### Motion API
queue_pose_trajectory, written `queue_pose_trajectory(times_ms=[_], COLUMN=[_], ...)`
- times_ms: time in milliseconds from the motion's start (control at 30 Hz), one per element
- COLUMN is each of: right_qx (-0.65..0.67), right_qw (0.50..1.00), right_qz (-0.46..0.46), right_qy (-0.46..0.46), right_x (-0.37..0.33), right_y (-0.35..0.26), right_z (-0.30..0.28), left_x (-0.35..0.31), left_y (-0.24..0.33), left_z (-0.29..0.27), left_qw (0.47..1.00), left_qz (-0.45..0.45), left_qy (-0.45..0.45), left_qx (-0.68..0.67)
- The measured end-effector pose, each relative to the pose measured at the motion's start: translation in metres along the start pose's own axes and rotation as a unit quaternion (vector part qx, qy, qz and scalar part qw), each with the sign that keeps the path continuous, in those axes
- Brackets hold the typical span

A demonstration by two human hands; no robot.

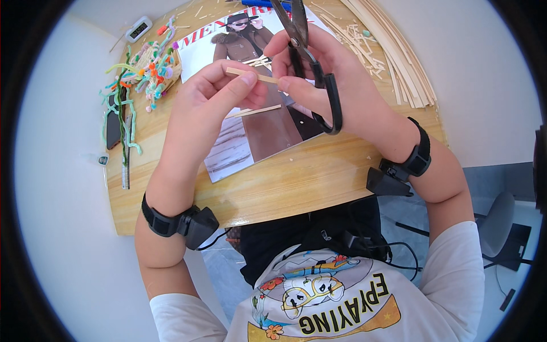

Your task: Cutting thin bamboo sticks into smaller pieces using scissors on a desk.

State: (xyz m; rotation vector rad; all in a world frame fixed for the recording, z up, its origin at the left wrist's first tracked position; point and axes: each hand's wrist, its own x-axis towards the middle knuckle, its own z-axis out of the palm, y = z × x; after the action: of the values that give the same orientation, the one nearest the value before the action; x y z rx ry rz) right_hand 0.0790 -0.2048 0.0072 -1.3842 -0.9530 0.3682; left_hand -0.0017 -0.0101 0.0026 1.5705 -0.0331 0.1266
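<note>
Between my two hands is a short, thin wooden strip, held over a magazine. My left hand pinches it between thumb and fingers. A pair of black-handled scissors hangs in my right hand, blades pointing up and away from me. The thumb and a finger of this same hand also meet at the right end of the strip. Beneath lies the magazine, with a person in a brown coat on its cover. Several cut wooden pieces rest on it, partly hidden by my hands.
Long wooden strips lie along the table's right edge, beside scattered short offcuts. At the left are colourful fuzzy pipe cleaners, a dark phone, a ruler and a small white clock. A blue object sits at the back.
</note>
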Motion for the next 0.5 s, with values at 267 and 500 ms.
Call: queue_pose_trajectory(times_ms=[267,500], right_qx=[0.021,0.101], right_qw=[0.999,0.992], right_qz=[-0.006,-0.024], right_qy=[-0.046,-0.073], right_x=[-0.0009,0.0010], right_y=[-0.0021,0.0053], right_z=[-0.0032,-0.0030], left_x=[0.0031,0.0018], left_y=[-0.0041,-0.0002], left_z=[-0.0100,-0.0067], left_qw=[0.975,0.975], left_qz=[-0.093,-0.082], left_qy=[-0.119,-0.126], left_qx=[-0.166,-0.161])
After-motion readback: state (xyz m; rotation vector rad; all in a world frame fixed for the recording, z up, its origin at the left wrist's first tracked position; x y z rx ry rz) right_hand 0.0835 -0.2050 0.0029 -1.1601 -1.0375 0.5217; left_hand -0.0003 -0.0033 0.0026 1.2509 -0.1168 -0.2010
